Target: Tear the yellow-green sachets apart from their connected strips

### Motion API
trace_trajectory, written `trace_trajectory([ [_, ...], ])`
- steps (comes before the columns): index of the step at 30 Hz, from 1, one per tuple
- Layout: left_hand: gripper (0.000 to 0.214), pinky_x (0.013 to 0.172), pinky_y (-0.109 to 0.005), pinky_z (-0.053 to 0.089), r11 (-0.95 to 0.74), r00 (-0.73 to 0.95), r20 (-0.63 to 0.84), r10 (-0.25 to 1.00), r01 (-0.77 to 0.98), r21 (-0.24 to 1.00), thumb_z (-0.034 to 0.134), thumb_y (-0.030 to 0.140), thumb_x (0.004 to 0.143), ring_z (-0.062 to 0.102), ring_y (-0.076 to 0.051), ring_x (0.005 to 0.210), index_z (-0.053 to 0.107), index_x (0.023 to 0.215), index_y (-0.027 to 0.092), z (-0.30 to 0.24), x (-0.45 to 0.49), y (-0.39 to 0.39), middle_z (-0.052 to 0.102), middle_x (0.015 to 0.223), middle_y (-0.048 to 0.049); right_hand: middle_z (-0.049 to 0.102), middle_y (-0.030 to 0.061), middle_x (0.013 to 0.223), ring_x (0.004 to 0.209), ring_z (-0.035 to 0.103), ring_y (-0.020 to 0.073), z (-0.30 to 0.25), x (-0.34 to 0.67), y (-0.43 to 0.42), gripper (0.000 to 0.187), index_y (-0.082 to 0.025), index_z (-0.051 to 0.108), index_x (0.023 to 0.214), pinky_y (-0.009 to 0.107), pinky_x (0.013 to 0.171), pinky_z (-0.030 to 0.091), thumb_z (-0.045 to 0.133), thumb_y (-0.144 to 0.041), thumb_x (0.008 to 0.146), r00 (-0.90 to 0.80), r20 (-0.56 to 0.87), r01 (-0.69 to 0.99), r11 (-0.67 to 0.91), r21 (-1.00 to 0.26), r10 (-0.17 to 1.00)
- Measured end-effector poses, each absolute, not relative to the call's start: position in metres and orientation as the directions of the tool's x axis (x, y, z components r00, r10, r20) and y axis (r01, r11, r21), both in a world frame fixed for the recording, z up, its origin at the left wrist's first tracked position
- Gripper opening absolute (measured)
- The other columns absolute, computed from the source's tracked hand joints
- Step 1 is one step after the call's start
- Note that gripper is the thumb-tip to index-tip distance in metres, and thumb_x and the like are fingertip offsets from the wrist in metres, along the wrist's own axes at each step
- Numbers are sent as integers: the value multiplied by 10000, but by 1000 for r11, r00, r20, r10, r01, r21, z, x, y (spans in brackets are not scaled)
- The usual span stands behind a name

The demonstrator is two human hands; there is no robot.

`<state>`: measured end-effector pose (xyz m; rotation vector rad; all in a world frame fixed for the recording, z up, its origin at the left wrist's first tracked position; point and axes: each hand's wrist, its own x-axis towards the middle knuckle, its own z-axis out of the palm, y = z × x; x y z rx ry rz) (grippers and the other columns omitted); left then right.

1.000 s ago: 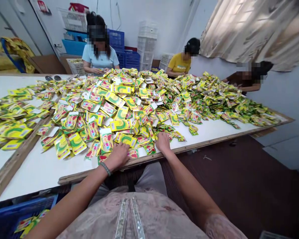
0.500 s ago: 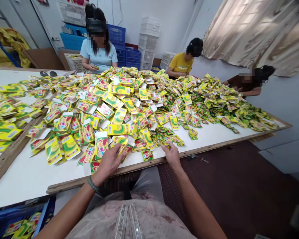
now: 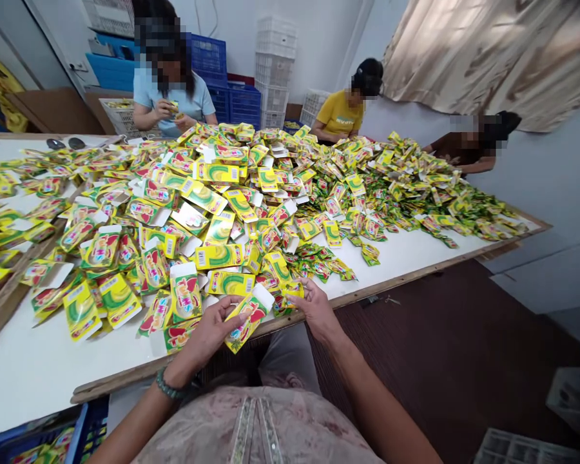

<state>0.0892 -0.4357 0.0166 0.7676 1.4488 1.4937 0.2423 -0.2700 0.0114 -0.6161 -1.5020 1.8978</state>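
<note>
My left hand (image 3: 211,330) is closed on a flat yellow-and-red carton (image 3: 247,317), lifted just off the near table edge and tilted. My right hand (image 3: 316,309) is beside it, palm up, fingers curled around small green-yellow sachets (image 3: 292,291). Both hands hover over the front edge of the white table (image 3: 38,367). A large heap of flat cartons (image 3: 188,206) and small sachets (image 3: 396,187) covers the table beyond my hands.
Three other people sit at the far side, one in light blue (image 3: 171,96), one in yellow (image 3: 341,113), one at the right (image 3: 468,151). Blue and white crates (image 3: 251,71) stack by the back wall. A blue bin (image 3: 43,441) with cartons sits at lower left.
My left hand lifted a carton off the table toward me. My right hand turned palm up and closed on sachets. The view shifted slightly left.
</note>
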Motion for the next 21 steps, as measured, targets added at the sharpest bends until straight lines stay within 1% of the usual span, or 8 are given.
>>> trace_trajectory([
  [2, 533, 734, -334, 497, 66, -429, -139, 893, -181, 981, 692, 387, 680, 655, -215, 807, 523, 1126, 151, 15, 86, -440, 689, 972, -82, 632, -4, 834, 717, 599, 150, 13, 239, -273, 378, -220, 494, 982, 263, 638, 483, 674, -338, 671, -714, 44, -168, -110, -980, 699],
  [5, 496, 758, -336, 493, 61, -447, -122, 886, -148, 987, 680, 388, 695, 649, -222, 848, 546, 1110, 153, 13, 81, -447, 688, 980, -76, 614, 2, 971, 877, 581, 151, 19, 235, -278, 288, -233, 528, 981, 258, 748, 470, 630, -312, 722, -760, 125, -139, 29, -990, 638],
  [7, 457, 775, -333, 489, 72, -438, -119, 891, -122, 990, 675, 394, 701, 643, -225, 873, 574, 1076, 153, 14, 78, -451, 689, 984, -73, 600, -4, 1003, 918, 563, 147, 22, 232, -280, 275, -243, 537, 984, 253, 779, 458, 624, -299, 729, -794, 142, -105, 97, -990, 592],
  [9, 431, 782, -325, 486, 111, -408, -145, 901, -108, 988, 670, 395, 708, 638, -223, 885, 595, 1057, 154, 17, 76, -455, 689, 995, -70, 601, -9, 975, 891, 563, 148, 24, 227, -281, 296, -246, 530, 984, 249, 742, 461, 638, -303, 714, -820, 120, -68, 113, -991, 559],
  [11, 427, 782, -311, 483, 152, -369, -186, 911, -120, 981, 665, 390, 715, 635, -216, 886, 606, 1069, 158, 20, 75, -458, 689, 1004, -65, 606, -6, 923, 835, 565, 150, 24, 221, -281, 288, -226, 551, 948, 246, 696, 455, 653, -323, 697, -847, 92, -19, 143, -989, 524],
  [15, 450, 753, -285, 481, 185, -293, -243, 925, -213, 959, 668, 362, 722, 641, -198, 844, 598, 1122, 169, 24, 75, -462, 696, 989, -55, 606, 5, 833, 758, 549, 147, 22, 209, -280, 250, -171, 628, 822, 243, 665, 422, 673, -363, 670, -909, 48, 86, 300, -950, 414],
  [19, 418, 684, -261, 476, 213, -254, -269, 929, -225, 951, 660, 349, 734, 641, -179, 765, 614, 1104, 158, 22, 78, -463, 702, 964, -61, 546, -39, 723, 657, 466, 106, 21, 208, -285, 284, -172, 588, 793, 205, 583, 354, 736, -295, 585, -894, 74, 152, 453, -878, 443],
  [21, 402, 692, -263, 474, 222, -237, -271, 933, -212, 952, 654, 344, 741, 636, -179, 776, 620, 1098, 165, 23, 81, -463, 701, 968, -58, 497, -64, 661, 597, 408, 87, 21, 211, -290, 312, -181, 556, 799, 190, 535, 305, 747, -256, 564, -888, 72, 181, 490, -853, 453],
])
